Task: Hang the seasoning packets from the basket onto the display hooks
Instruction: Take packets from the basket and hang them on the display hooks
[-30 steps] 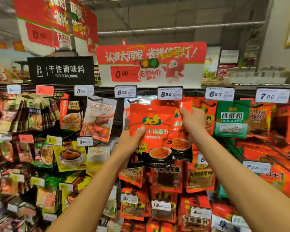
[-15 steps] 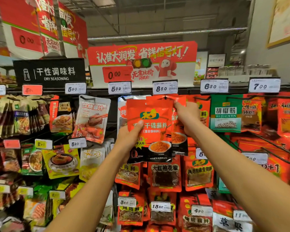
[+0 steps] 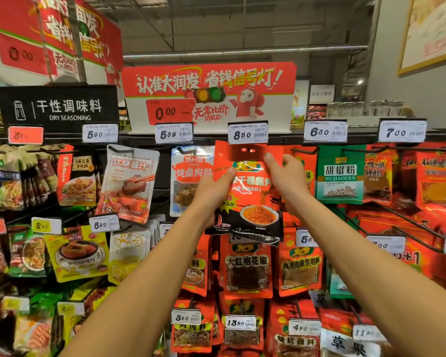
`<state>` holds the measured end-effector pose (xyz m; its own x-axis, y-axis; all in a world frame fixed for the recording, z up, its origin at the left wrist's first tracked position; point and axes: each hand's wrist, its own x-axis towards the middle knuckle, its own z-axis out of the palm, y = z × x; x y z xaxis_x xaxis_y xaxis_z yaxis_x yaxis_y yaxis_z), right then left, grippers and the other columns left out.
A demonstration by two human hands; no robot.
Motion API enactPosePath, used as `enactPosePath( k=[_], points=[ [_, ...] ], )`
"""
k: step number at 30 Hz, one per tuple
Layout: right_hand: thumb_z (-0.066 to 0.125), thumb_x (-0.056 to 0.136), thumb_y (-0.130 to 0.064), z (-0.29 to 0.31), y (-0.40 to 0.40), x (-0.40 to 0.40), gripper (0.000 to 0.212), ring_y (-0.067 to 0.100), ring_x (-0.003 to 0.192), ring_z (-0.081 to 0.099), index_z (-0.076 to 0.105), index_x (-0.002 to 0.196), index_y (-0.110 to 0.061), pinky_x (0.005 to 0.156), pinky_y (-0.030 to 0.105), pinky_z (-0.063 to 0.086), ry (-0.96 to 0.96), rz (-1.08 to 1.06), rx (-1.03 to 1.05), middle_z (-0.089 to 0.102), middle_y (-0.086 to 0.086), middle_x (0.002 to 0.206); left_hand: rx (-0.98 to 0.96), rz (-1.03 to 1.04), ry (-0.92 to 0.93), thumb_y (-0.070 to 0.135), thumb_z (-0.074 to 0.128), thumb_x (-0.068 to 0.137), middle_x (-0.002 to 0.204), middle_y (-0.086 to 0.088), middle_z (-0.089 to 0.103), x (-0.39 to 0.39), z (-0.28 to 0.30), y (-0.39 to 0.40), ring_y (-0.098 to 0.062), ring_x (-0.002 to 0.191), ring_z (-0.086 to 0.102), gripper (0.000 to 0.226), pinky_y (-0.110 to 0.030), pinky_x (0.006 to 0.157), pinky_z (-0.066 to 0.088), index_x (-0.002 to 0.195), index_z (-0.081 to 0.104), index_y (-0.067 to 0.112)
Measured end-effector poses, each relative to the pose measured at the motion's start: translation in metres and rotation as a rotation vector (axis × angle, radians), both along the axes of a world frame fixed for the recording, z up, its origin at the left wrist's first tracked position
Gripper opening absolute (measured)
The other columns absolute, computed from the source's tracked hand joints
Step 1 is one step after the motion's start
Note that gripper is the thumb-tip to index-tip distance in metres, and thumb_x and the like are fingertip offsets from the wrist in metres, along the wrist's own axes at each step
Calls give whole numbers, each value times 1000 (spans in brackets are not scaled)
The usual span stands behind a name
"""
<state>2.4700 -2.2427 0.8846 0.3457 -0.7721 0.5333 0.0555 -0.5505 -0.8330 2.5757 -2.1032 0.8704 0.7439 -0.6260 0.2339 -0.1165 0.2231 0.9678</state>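
Two hands hold one red seasoning packet (image 3: 245, 191) raised against the top row of the display, directly beneath the 8.50 price tag (image 3: 247, 132). The left hand (image 3: 211, 191) pinches the packet's left edge, thumb on the printed face and fingers curled out of sight behind; the right hand (image 3: 286, 179) grips the right edge higher up, thumb near the top corner, remaining fingers hidden behind the film. The packet is a flat, glossy plastic pouch, red above and black at the base, with a slotted hang hole (image 3: 247, 150) punched in its upper seal. The film creases and catches light, so it is judged light, limp and somewhat slippery, its contents a loose powder that can shift. The best hold is judged to be the stiffer sealed margin on either side of the hole, keeping that strip taut and level. The display hook itself cannot be made out behind the packet, and whether the hole is threaded cannot be told. Neighbouring stock consists of similar soft pouches: a clear-topped packet (image 3: 188, 176) just beside the left hand, a green pepper packet (image 3: 340, 176) to the right, and red packets (image 3: 247, 269) on the rows below. No basket is in view.
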Motion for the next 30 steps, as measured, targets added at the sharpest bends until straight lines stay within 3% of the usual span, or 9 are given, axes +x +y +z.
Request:
enactPosePath(
  k=[6,10,12,14,16,21,25,28,30],
  points=[
    [62,89,-54,11,-1,10,57,36,81,68,66,87,3,72,51,53,-1,-126,29,73,19,89,-7,-26,66,37,66,96,73,5,77,-2,5,0,-13,64,75,16,-21,46,54,98,65,21],
    [63,88,-56,15,-4,16,44,32,76,68,56,68,-18,69,49,51,1,-154,21,71,12,78,1,-48,87,35,67,95,72,3,77,-1,5,-1,-14,62,75,14,-22,44,53,97,63,22],
    [61,87,-66,15,-3,16,52,23,63,57,42,61,-26,57,37,40,6,-178,2,59,2,68,5,-39,70,37,67,94,76,1,78,0,4,-2,-13,63,75,16,-21,46,54,96,66,21],
    [61,85,-72,17,-2,16,60,16,52,43,36,57,-25,50,32,25,22,-213,-19,47,-7,56,7,-30,62,38,68,93,80,1,79,1,4,-3,-14,67,76,18,-21,48,55,98,68,21],
    [62,85,-71,20,-3,16,60,17,53,45,40,57,-22,49,33,21,58,-226,-15,48,-5,57,11,-29,72,38,68,93,80,1,79,1,4,-5,-16,70,77,20,-23,51,56,102,67,20],
    [64,84,-68,24,-9,18,54,30,71,56,47,64,-20,50,34,23,139,-259,0,61,4,73,21,-22,56,39,66,95,77,4,78,-2,3,-4,-13,68,76,20,-24,53,56,100,65,20],
    [63,88,-63,11,-5,9,47,22,68,60,51,67,-22,56,35,39,64,-90,24,62,-2,69,53,173,-245,50,63,92,87,9,77,-4,-9,-2,-12,82,74,22,-34,78,57,94,67,28],
    [64,92,-53,-8,-1,-8,31,19,82,72,62,86,-23,73,40,55,52,90,92,74,0,90,85,207,-385,56,60,81,116,4,68,-1,-19,9,-15,103,67,47,-43,92,56,120,61,31],
    [67,93,-44,-25,3,-21,18,2,74,71,63,93,-26,67,30,52,71,175,120,75,-4,95,84,109,-365,44,64,82,119,8,67,8,-27,17,-8,103,67,53,-34,88,55,133,55,33]
  ],
)
